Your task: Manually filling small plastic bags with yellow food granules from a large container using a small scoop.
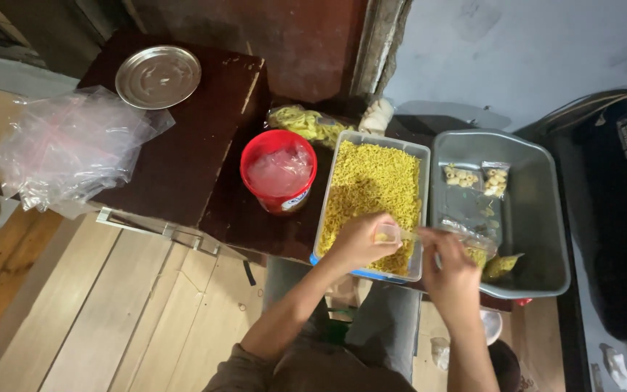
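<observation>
- Left hand (357,239), nearest the cam at approx 6 o'clock, is curled shut on a small clear scoop (388,233), resting on the yellow snack mix at the near end of the clear tub (372,207).
- Right hand (453,272), just to 3 o'clock of the left, fingers pinched on a small clear pouch (469,242); pouch mouth faces 9 o'clock, toward the scoop.
- Key relation: scoop and pouch lie along one line, 9 to 3 o'clock, scoop lip almost touching the pouch mouth, right over the tub's right rim. Left hand is the nearer one to the mix; right hand sits over the gap betw. tub and grey tray (538,218).
- Tub's long axis runs 12 to 6 o'clock; mix fills it nearly to the rim.
- Grey tray at 3 o'clock of the tub holds two filled pouches (479,178) at its far end, another filled one near the right hand.
- Red container (279,171) w/ clear plastic inside stands at 9 o'clock of the tub, on the dark bench (183,152).
- Further toward 10 o'clock: round steel lid (158,76) and a heap of empty clear bags (67,145).
- Bag of yellow snack (306,122) lies at 12 o'clock of the red container.
</observation>
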